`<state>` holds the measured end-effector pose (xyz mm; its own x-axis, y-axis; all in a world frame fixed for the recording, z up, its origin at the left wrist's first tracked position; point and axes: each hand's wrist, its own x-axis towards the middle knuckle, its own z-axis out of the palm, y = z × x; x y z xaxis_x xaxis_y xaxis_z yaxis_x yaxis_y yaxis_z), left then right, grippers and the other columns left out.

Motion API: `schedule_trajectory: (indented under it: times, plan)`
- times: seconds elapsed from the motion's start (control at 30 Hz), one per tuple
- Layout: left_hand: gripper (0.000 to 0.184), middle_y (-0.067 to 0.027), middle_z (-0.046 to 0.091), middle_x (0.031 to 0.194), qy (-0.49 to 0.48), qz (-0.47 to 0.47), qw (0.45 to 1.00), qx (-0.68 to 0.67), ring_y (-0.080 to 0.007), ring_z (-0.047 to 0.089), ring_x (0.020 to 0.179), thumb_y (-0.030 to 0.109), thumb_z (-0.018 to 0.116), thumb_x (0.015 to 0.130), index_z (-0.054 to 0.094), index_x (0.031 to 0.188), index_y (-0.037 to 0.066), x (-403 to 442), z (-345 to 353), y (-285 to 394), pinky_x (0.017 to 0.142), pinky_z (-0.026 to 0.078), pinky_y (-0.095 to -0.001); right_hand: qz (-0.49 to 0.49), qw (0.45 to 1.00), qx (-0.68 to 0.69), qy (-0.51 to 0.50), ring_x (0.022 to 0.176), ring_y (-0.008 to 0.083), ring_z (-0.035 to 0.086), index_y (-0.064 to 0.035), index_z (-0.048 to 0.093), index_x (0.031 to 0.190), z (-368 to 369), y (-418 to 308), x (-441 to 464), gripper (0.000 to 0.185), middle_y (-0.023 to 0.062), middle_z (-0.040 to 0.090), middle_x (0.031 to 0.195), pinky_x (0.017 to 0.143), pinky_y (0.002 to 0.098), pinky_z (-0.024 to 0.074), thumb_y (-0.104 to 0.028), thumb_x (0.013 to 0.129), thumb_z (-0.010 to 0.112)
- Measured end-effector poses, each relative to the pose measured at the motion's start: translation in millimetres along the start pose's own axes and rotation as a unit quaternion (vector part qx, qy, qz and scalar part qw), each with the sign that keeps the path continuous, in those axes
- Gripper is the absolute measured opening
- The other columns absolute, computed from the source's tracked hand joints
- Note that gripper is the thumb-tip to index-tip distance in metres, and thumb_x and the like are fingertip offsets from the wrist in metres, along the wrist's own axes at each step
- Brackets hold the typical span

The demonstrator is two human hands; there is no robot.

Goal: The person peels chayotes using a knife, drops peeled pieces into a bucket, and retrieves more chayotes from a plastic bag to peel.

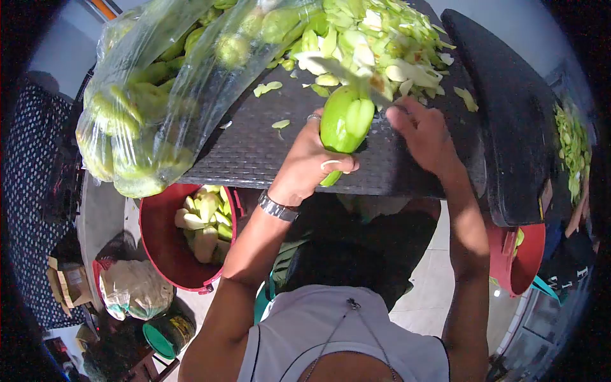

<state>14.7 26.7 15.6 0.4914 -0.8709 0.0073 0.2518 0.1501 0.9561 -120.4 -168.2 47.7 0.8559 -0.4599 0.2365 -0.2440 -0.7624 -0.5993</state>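
Observation:
In my left hand [309, 156] is a long, shiny green mango [344, 121], gripped around its side and lower end above the near edge of the dark woven-pattern table [254, 153]. A strip of its skin is gone, and paler flesh shows there. My right hand [423, 134] is closed around the handle of a knife [337, 69], whose blade reaches left across the far end of the mango. The handle is mostly hidden by my fingers, and the blade is slightly blurred. Just beyond the knife lies a heap of green and pale peelings [388, 44].
A clear plastic bag [137, 121] of green mangoes overhangs the table's left edge. Below, a red tub [156, 242] holds peeled pieces [207, 213]. Another red tub [528, 261] stands at the right, beside a dark chair [503, 114]. More peelings [573, 146] appear at far right.

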Motion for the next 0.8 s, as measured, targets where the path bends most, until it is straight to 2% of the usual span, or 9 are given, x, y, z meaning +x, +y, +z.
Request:
schedule_trajectory:
  times: [0.1, 0.23, 0.37, 0.47, 0.53, 0.57, 0.63, 0.67, 0.8]
  plan:
    - [0.079, -0.0035, 0.061, 0.103, -0.016, -0.063, 0.998, -0.017, -0.0156, 0.062, 0.091, -0.009, 0.076, 0.066, 0.046, 0.138, 0.002, -6, -10, -3, 0.073, 0.055, -0.031, -0.039, 0.997, 0.04, -0.05, 0.067, 0.0359, 0.071, -0.0074, 0.063, 0.098, -5, -28, -12, 0.05, 0.0138, 0.069, 0.074, 0.061, 0.0457, 0.0547, -0.056, 0.09, 0.07]
    - [0.043, -0.0102, 0.074, 0.095, 0.028, -0.039, 0.998, 0.038, -0.0194, 0.071, 0.087, 0.002, 0.081, 0.07, 0.068, 0.11, 0.0, -19, -7, -3, 0.079, 0.057, -0.0324, -0.144, 0.988, -0.031, -0.041, 0.062, 0.0294, 0.068, -0.0082, 0.06, 0.097, -5, -35, -15, 0.046, 0.0085, 0.067, 0.072, 0.059, 0.0398, 0.0529, -0.05, 0.085, 0.076]
    - [0.031, -0.011, 0.074, 0.092, 0.026, -0.003, 0.994, 0.11, -0.0196, 0.071, 0.087, 0.003, 0.08, 0.072, 0.07, 0.101, -0.002, -21, -14, -8, 0.078, 0.056, -0.0319, -0.195, 0.979, -0.06, -0.017, 0.062, 0.0285, 0.068, -0.0087, 0.059, 0.096, -5, -34, -10, 0.047, 0.0078, 0.066, 0.071, 0.058, 0.0394, 0.0521, -0.049, 0.083, 0.078]
    - [0.028, -0.0103, 0.071, 0.089, 0.018, 0.027, 0.999, 0.042, -0.0197, 0.069, 0.082, 0.0, 0.077, 0.071, 0.07, 0.098, -0.002, -20, -15, -14, 0.074, 0.055, -0.0311, -0.211, 0.974, -0.08, -0.018, 0.062, 0.0281, 0.068, -0.0091, 0.061, 0.101, -7, -30, -7, 0.051, 0.0075, 0.066, 0.071, 0.058, 0.0391, 0.0521, -0.052, 0.08, 0.079]
    - [0.043, -0.0075, 0.065, 0.093, 0.001, 0.013, 1.0, -0.027, -0.0167, 0.064, 0.079, -0.006, 0.073, 0.069, 0.06, 0.109, 0.001, -19, -15, -10, 0.068, 0.052, -0.0287, -0.177, 0.978, -0.109, -0.01, 0.067, 0.0314, 0.071, -0.0117, 0.061, 0.103, -10, -16, -1, 0.052, 0.0084, 0.067, 0.071, 0.062, 0.0429, 0.0547, -0.055, 0.08, 0.079]
    - [0.06, -0.005, 0.06, 0.098, -0.013, -0.014, 0.998, -0.054, -0.0138, 0.06, 0.077, -0.011, 0.071, 0.067, 0.05, 0.122, 0.003, -16, -17, -3, 0.064, 0.05, -0.0267, -0.159, 0.979, -0.123, -0.007, 0.07, 0.033, 0.072, -0.013, 0.061, 0.104, -12, -6, 1, 0.053, 0.0089, 0.068, 0.071, 0.064, 0.0447, 0.0561, -0.056, 0.079, 0.079]
    - [0.078, -0.0034, 0.055, 0.103, -0.018, -0.03, 0.997, -0.074, -0.0115, 0.057, 0.075, -0.016, 0.068, 0.065, 0.04, 0.134, 0.006, -11, -22, 2, 0.059, 0.048, -0.0254, -0.128, 0.982, -0.136, -0.018, 0.065, 0.0334, 0.069, -0.0093, 0.062, 0.111, -14, 18, 6, 0.056, 0.0114, 0.065, 0.069, 0.06, 0.0433, 0.0524, -0.054, 0.081, 0.078]
    - [0.078, -0.0045, 0.055, 0.103, -0.009, -0.022, 0.997, -0.068, -0.0121, 0.057, 0.074, -0.017, 0.067, 0.064, 0.039, 0.134, 0.006, -10, -26, 1, 0.058, 0.049, -0.026, -0.112, 0.983, -0.143, -0.023, 0.062, 0.0336, 0.067, -0.0074, 0.063, 0.115, -15, 31, 7, 0.057, 0.0127, 0.064, 0.068, 0.058, 0.0425, 0.0506, -0.053, 0.082, 0.078]
    - [0.078, -0.0083, 0.056, 0.102, 0.026, -0.027, 0.996, -0.083, -0.0156, 0.06, 0.072, -0.018, 0.065, 0.062, 0.039, 0.132, 0.006, -12, -24, 12, 0.058, 0.05, -0.028, -0.293, 0.906, -0.301, 0.053, 0.071, 0.0322, 0.068, -0.0212, 0.065, 0.117, -8, 61, 0, 0.035, 0.0063, 0.068, 0.096, 0.059, 0.0441, 0.0524, -0.038, 0.088, 0.075]
